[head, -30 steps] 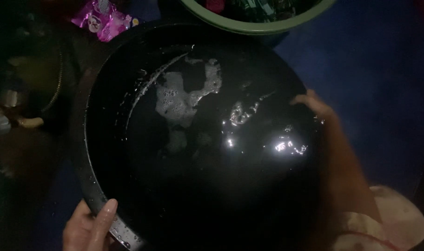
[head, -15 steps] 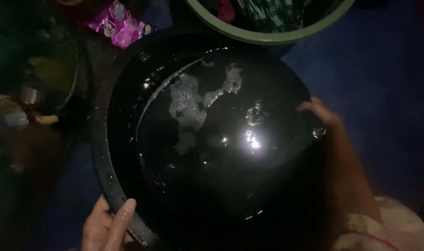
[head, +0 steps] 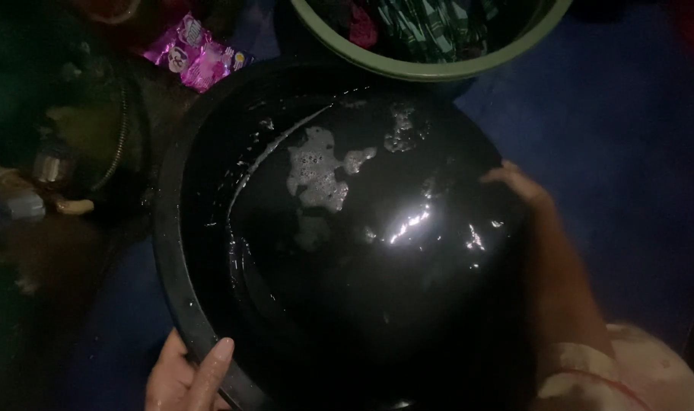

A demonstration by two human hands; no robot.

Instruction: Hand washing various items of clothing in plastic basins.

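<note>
A large black basin (head: 173,251) fills the middle of the view, holding dark water with patches of white foam (head: 315,173) near its far side. My left hand (head: 186,374) grips the basin's near left rim, thumb over the wet edge. My right hand (head: 518,186) grips the right rim, its forearm and a pale sleeve (head: 628,373) running down to the lower right. A light glints off the water near the centre.
A green tub (head: 438,67) full of dark and checked clothes stands just beyond the basin. A pink plastic packet (head: 195,52) lies at the upper left. Dim bottles and clutter (head: 42,175) sit at the left. The floor is dark blue.
The foam has drifted toward the far right inside the basin and the glint has shifted. The basin sits slightly further right in view. Both hands keep their hold on the rim.
</note>
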